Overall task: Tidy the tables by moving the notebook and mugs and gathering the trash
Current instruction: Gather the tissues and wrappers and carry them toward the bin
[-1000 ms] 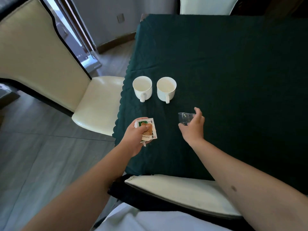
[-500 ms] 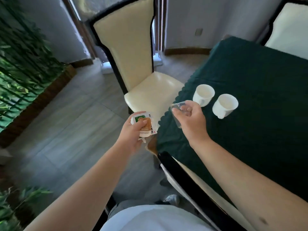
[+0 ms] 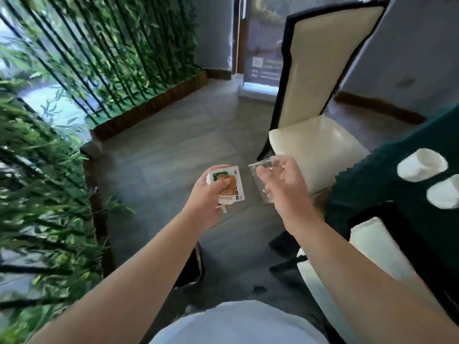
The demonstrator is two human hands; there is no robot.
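Observation:
My left hand grips a white snack wrapper with a green and orange print, plus a bit of crumpled paper under it. My right hand holds a clear plastic cup by its side. Both hands hang over the grey floor, left of the table. Two white mugs stand on the dark green tablecloth at the far right edge of the view. No notebook is in view.
A cream chair with a black frame stands beside the table, and another cream chair back is close to my right arm. A dark bin rim shows under my left forearm. Bamboo planters line the left side.
The view has swung left, away from the table. Both hands came off the table over the floor, carrying the wrapper and the cup. The mugs slid to the right edge.

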